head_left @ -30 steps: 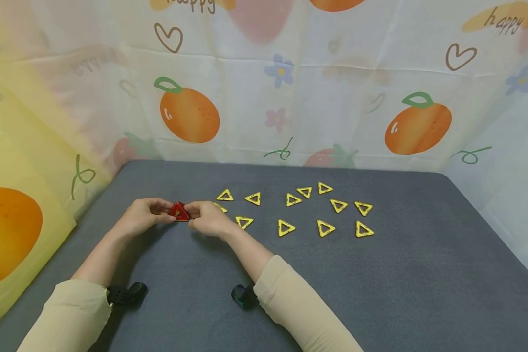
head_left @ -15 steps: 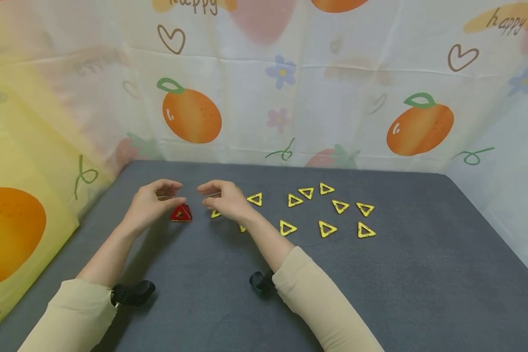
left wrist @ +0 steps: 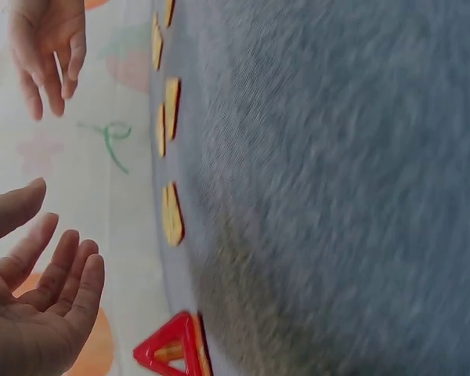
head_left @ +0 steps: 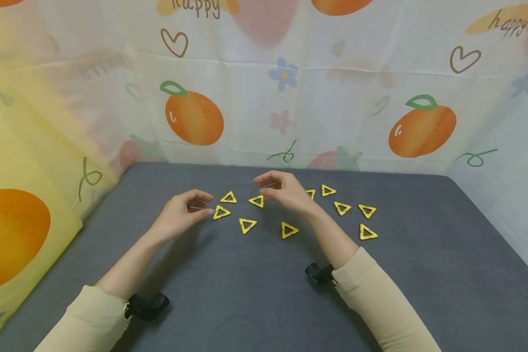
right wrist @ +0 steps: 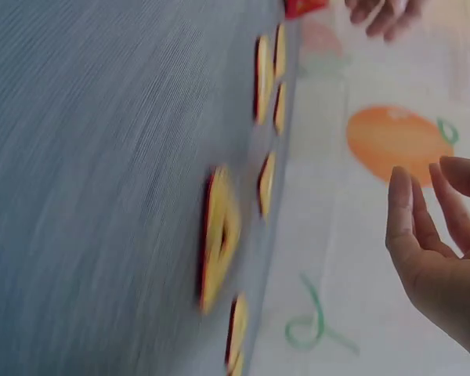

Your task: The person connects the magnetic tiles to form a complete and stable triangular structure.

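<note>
My left hand (head_left: 178,212) hovers over the left part of the table with fingers loosely bent, holding nothing. Its fingertips appear close to a yellow hollow triangle (head_left: 222,216). A red triangular piece (left wrist: 193,341) with yellow showing inside its frame stands on the table below that hand in the left wrist view; the hand covers it in the head view. My right hand (head_left: 283,192), also holding nothing, is raised farther right with relaxed fingers. From the head, its thumb overlaps another yellow triangle (head_left: 262,202). The right hand and forearm hide some triangles.
Several more yellow triangles lie flat and separate, among them one in the middle (head_left: 283,231) and one at the right (head_left: 362,231). The dark grey table (head_left: 246,293) ends at a fruit-printed curtain (head_left: 246,107). Each wrist carries a black camera.
Both hands have let go of the red triangular piece and risen from it. My right hand has moved well to the right; my left hand has shifted somewhat right, in front of the piece.
</note>
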A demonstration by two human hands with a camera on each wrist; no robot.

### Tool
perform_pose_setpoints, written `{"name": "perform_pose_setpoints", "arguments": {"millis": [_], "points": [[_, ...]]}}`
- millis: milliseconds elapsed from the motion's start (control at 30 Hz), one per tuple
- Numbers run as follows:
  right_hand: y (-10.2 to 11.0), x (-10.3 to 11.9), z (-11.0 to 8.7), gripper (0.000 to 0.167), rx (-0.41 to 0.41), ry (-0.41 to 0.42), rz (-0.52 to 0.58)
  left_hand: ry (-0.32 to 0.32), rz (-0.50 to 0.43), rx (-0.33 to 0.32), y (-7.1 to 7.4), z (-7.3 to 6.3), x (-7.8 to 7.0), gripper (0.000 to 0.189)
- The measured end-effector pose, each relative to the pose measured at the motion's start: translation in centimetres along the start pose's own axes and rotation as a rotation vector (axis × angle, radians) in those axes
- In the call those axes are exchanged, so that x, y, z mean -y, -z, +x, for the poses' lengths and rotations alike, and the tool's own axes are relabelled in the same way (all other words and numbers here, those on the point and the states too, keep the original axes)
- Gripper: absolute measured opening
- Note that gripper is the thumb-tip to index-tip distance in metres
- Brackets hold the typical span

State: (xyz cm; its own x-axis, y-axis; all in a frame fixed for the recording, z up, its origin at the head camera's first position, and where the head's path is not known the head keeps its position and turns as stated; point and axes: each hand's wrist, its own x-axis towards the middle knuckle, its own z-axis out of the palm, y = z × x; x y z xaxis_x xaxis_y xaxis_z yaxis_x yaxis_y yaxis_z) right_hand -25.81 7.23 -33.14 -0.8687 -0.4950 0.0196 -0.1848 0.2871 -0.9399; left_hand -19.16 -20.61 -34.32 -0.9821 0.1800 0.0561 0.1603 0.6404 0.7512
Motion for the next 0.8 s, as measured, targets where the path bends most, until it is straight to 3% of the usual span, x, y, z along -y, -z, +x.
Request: {"name": "perform_pose_setpoints", "arguments": {"millis": [267,433,800], "points": [[5.3,-2.3,-3.7,0.034,-0.033,-0.033,-0.133,-0.004,0.015,0.031,-2.4,0.2,-0.2,0.040],[8.1,-3.3,-5.6,0.032,-0.059,-0.046,-0.181,0.005,0.062,0.018,-3.4,0.7,-0.1,0.042],[13.7,-5.1,-9.4,0.036,-0.118,-0.102,-0.297,0.114,0.232,-0.046,-5.4,2.4,0.1,0.051]]}}
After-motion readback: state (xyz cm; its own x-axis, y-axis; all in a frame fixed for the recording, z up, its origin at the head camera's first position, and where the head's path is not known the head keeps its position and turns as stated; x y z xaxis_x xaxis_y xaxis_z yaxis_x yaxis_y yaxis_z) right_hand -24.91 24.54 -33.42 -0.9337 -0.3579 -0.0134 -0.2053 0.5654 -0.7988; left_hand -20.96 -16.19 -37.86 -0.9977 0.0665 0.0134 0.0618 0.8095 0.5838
